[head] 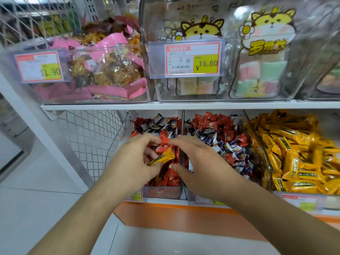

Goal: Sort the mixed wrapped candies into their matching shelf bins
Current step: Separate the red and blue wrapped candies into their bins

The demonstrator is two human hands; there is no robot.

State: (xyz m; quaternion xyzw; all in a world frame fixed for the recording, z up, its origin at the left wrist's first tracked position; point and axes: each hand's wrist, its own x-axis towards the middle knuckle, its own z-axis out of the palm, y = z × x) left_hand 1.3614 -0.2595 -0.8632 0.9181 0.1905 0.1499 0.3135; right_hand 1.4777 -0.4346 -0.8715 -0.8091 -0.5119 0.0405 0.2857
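Left hand [136, 157] pinches a yellow wrapped candy [161, 157] between thumb and curled fingers, over the red-candy bin [161, 192]. Its long axis runs diagonally, one end low toward the left, the other high toward the right. Right hand [200, 162] hovers just beside it, fingers curled, touching a red candy [164, 138]. A clear divider [182, 126] separates this bin from the mixed red-and-navy bin [220, 137]; the yellow-candy bin [298, 153] lies farther right.

Bright, even shop light, soft shadows.
Glare streaks the clear bins [202, 24]; straight shelf [165, 106] edges bow near the corners; the left price tag [39, 66] looks blurred, perhaps from motion.
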